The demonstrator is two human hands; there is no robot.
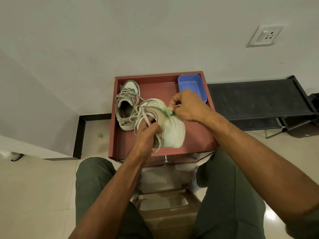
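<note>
Floor scrap: a small green scrap [100, 135] lies on the tiled floor, left of the surface and well apart from both hands.
Spare sneaker: a pale laced sneaker [126, 104] rests flat at the back left of the surface, toe toward the wall, opening up.
Left grip: the left grip [148, 133] has its fingers curled into the held sneaker's opening and round its collar, among the loose laces.
Held sneaker: the second sneaker [172, 130] is tipped on its side above the middle of the surface, heel toward the person, just right of the left grip and under the right one.
Green wad: a small green wad [167, 112] sits against the sneaker's upturned side, at the right fingertips.
Right grip: the right grip [188, 106] is closed to a pinch, thumb and fingertips on the green wad; a thin pale strip shows there, too small to name.
Blue tub: a blue plastic tub [189, 83] stands in the back right corner, just behind the right grip.
Surface: a red-brown rimmed surface [195, 135] carries both sneakers and the tub.
Far right: a black rack [259, 100] stands against the wall.
</note>
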